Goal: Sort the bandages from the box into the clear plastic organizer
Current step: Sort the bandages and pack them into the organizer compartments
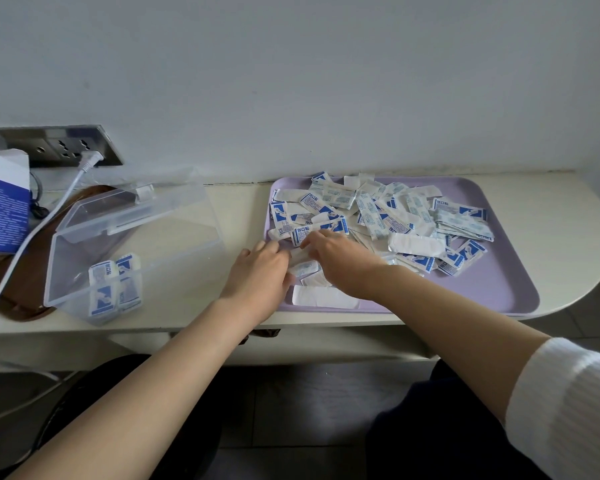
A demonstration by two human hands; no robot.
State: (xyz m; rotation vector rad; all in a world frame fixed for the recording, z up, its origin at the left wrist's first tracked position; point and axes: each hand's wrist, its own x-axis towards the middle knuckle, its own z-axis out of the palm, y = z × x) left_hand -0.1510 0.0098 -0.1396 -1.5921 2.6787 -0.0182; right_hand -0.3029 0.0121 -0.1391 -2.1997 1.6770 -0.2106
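Both bare forearms reach up from the lower frame; the left hand (262,268) and right hand (336,259) have their fingers pinched together on wrapped bandages (300,261) at the lilac tray's (492,285) left edge. Left of centre on the counter (187,320), the clear organizer (132,247) stands open, a few bandages inside its near corner.

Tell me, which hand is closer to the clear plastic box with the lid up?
Left. The left hand is just right of the clear organizer, at the purple tray's edge; the right hand is farther right, over the tray.
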